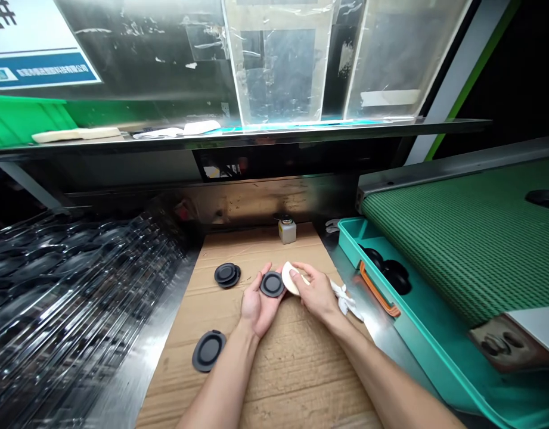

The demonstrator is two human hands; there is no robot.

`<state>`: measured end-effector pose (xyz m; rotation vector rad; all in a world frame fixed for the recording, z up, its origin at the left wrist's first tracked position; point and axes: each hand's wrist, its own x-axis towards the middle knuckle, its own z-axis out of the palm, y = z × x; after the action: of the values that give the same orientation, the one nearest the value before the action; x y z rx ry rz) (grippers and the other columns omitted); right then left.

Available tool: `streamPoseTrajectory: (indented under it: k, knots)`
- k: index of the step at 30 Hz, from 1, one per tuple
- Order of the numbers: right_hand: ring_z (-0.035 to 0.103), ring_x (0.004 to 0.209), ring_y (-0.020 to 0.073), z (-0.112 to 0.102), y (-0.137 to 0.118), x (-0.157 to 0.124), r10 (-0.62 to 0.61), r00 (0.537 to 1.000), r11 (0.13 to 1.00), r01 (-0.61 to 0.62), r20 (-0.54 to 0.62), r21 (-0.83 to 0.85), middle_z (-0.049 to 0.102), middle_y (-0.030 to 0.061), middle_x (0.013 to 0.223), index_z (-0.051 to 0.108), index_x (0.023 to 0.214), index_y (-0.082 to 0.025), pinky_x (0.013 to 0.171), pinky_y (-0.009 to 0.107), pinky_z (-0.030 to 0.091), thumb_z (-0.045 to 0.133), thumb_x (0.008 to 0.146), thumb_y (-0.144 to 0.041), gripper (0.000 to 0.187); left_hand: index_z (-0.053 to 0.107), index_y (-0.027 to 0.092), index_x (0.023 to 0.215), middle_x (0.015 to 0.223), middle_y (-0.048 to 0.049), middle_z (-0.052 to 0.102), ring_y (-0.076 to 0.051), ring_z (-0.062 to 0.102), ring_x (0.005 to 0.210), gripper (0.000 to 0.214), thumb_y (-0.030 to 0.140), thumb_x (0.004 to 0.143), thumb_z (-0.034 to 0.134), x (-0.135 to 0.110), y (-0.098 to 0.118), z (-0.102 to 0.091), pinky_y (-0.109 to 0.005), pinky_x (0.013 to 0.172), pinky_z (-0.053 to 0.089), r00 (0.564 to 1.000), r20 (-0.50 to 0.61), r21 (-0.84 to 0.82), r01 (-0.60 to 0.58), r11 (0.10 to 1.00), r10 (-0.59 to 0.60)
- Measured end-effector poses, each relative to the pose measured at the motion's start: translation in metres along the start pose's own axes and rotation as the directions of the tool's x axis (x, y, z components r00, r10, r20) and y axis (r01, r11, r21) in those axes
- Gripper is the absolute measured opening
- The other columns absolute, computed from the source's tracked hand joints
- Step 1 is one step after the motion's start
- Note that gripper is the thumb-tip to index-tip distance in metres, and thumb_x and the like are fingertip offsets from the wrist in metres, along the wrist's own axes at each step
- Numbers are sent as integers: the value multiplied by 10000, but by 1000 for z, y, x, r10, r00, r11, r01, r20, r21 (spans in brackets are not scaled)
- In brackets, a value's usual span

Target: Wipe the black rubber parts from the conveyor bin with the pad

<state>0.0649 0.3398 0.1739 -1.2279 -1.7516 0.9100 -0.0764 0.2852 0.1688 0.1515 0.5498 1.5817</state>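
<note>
My left hand (pixel 257 305) lies palm up over a cardboard sheet (pixel 274 369) and holds a round black rubber cap (pixel 272 284) at its fingertips. My right hand (pixel 316 291) is closed on a white pad (pixel 290 277), which touches the right edge of that cap. Two stacked black caps (pixel 227 274) lie on the cardboard to the left. Nearer to me at the left lies a larger black oval cap (pixel 208 351).
A small bottle (pixel 287 229) stands at the cardboard's far edge. A white rag (pixel 347 300) lies by my right wrist. A teal tray (pixel 417 322) with black parts (pixel 394 275) and an orange handle (pixel 378 293) sits right, beside a green conveyor belt (pixel 471 238). Clear plastic trays (pixel 68 280) fill the left.
</note>
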Motion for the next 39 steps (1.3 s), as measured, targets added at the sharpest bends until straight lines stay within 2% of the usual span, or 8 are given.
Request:
streamPoseTrajectory:
  k: [4,9,14,18,22,28,34,39]
  knots:
    - [570,468,118,-1,-4,-13,13,963,995,-38,269,89,690,7,733,641,1143,-208,453,210,431,498,875,-434,378,446,162,1325,1339,-191,525,-285,548,1196,425,276,917,475,3,-3,-2,-484,988,452,998,-61,32,-26,999,28]
    - [611,659,122,13,-8,-18,-75,971,984,35,227,177,697,15,849,683,1002,-190,586,199,453,556,838,-333,252,566,137,1207,1332,-160,543,-263,535,1210,340,286,910,495,-3,-13,3,-429,1059,398,1000,-18,107,-17,994,19]
    - [621,708,144,7,-8,-13,-92,913,992,51,397,113,706,4,818,728,879,-190,627,217,441,590,802,-297,191,604,120,1135,1285,-170,577,-286,549,1187,305,292,907,495,-3,-11,1,-473,1047,401,999,-39,143,9,990,-4]
    - [635,827,156,-4,-11,-8,-135,962,991,130,239,37,714,-1,916,718,959,-225,735,232,443,538,837,-281,225,611,114,1118,1233,-170,609,-269,557,1178,286,267,904,500,1,-14,0,-445,1042,413,999,-35,140,-4,990,9]
    - [641,760,153,-6,-15,-9,-128,923,988,151,364,-36,716,-3,844,726,916,-229,670,221,442,552,838,-330,216,618,105,1102,1236,-167,609,-278,570,1159,283,249,906,473,1,-14,1,-457,1028,428,995,-96,113,23,993,-12]
    - [658,844,214,17,-29,-24,18,998,920,8,62,-392,706,60,979,540,1289,-278,746,297,462,344,957,-395,403,602,73,1175,1266,-171,590,-280,532,1210,385,298,922,418,-5,-22,9,-423,1054,407,997,-8,50,71,996,-70]
    - [669,823,236,27,-33,-27,105,992,835,-51,69,-548,704,82,944,360,1436,-311,717,330,476,217,986,-447,492,546,223,1282,1367,-60,532,-213,466,1284,368,284,933,446,-10,-32,12,-370,1090,368,995,20,49,-95,994,94]
    - [668,768,260,28,-33,-29,90,992,780,-17,86,-626,707,87,879,286,1463,-347,696,368,484,222,985,-458,494,540,220,1292,1386,-68,513,-235,475,1274,378,287,935,437,-10,-29,11,-398,1081,380,998,10,68,-67,995,66]
